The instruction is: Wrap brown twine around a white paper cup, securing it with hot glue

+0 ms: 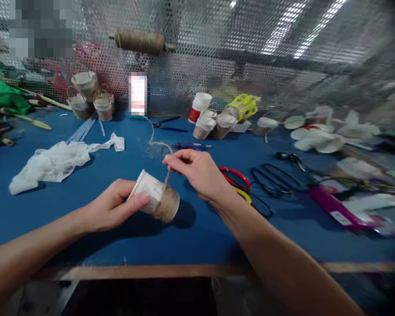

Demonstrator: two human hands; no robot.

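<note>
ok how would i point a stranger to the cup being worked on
On the blue table, find the left hand. It holds a tilted white paper cup, its base end wrapped in twine, with a strand running to the right hand. Unlike the cups farther back, this one is held.

Table (217, 246) in front, mesh screen (197, 83) behind it, twine spool (140, 41) up against the screen, left of center. Near middle: paper cup (149, 191) in left hand (118, 204), tilted, mouth left, base right; twine strand (159, 143) runs from near the phone (138, 94) through right hand (197, 173) to cup. Phone stands at back by screen. Pliers (171, 127) right of phone, glue gun (192, 146) in front of pliers, behind right hand. Back left: three handled baskets (84, 94) clustered; lace pile (52, 164) before them. Back, right of pliers: cup stack (200, 105), two more baskets before it. Far right: plastic packet (335, 208).
</note>
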